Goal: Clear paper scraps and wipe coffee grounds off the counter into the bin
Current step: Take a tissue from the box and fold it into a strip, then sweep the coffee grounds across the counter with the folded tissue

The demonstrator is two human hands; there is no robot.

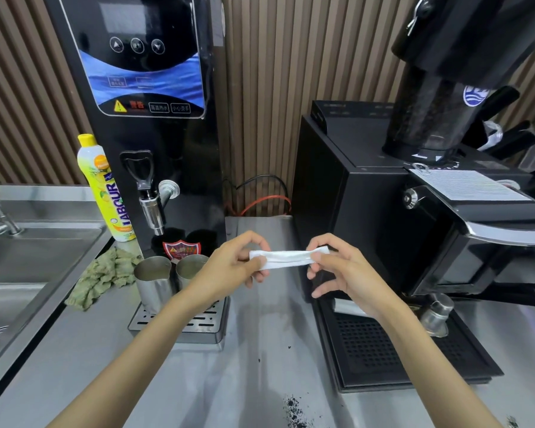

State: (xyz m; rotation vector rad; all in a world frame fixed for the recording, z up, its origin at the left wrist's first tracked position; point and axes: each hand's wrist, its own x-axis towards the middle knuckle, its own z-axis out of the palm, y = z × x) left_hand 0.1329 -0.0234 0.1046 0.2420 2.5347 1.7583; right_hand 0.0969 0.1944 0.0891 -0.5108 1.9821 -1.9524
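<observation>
Both hands up over worktop (198, 381): left hand (229, 267) & right hand (340, 273) fingers pinching ends of folded white paper (286, 257) btwn them. Coffee grounds (294, 409) on worktop near front edge.

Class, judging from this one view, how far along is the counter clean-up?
Done: nothing visibly. In hand: the left hand and right hand hold a folded white tissue stretched between them. Left: coffee grounds dot the steel counter; no bin is in view.

Both forearms reach forward, left hand (229, 264) and right hand (340, 270) raised, fingers pinched.
</observation>
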